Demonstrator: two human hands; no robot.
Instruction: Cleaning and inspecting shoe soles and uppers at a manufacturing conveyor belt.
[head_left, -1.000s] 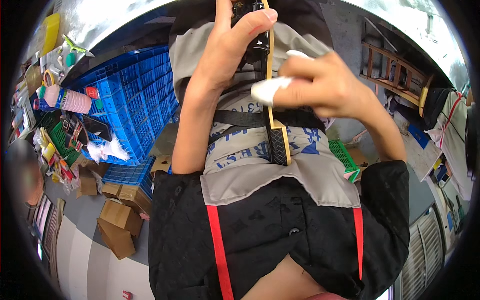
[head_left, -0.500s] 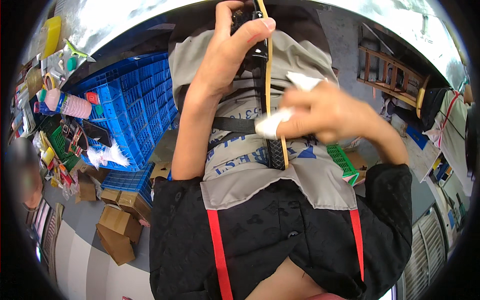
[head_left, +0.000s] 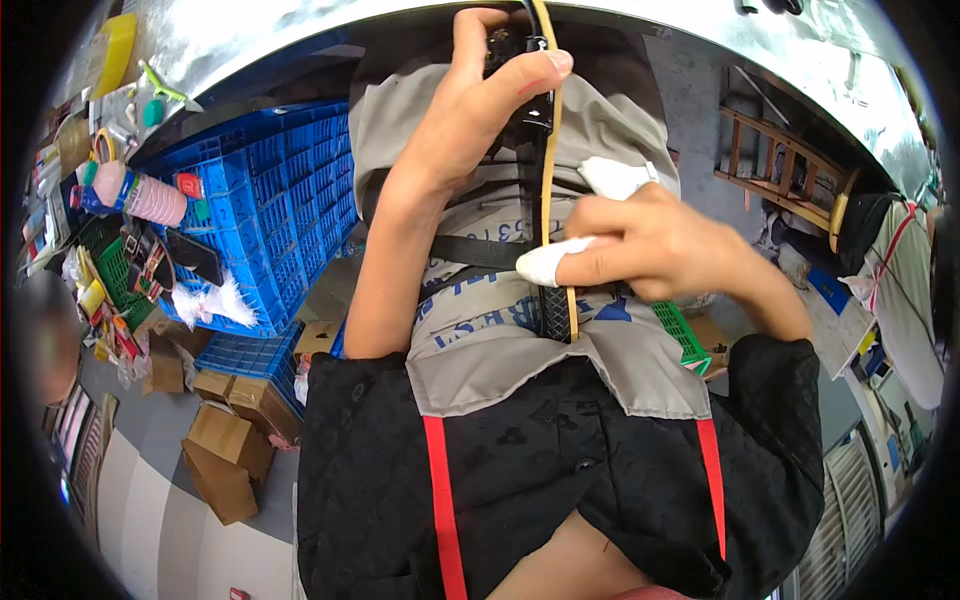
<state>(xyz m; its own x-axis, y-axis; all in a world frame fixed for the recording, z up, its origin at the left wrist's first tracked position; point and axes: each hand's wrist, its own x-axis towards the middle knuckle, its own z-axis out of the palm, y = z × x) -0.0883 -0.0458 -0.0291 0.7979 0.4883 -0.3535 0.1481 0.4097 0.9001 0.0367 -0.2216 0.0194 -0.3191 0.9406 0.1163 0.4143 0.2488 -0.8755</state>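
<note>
A long black strap that looks like a belt (head_left: 557,312), with a tan edge and a crosshatched surface, runs lengthwise over my lap. My left hand (head_left: 468,115) grips its far part, thumb on top, around a shiny black section; the fingers beneath are partly hidden. A white cloth (head_left: 618,178) is bunched in my right hand (head_left: 655,245). Part of the cloth covers a fingertip, which lies against the strap's tan edge near its middle. The fingers of this hand are curled together.
A blue plastic crate (head_left: 260,220) stands to the left, with a pink bottle (head_left: 150,198) and a buckled brown strap (head_left: 150,265) by it. Cardboard boxes (head_left: 225,450) sit on the floor. Ahead is a pale worktop (head_left: 300,40); a wooden rack (head_left: 780,165) stands at right.
My right hand was blurred by motion and now shows sharply, with the cloth at nearly the same spot along the strap. My left hand and the strap's far end have shifted slightly right.
</note>
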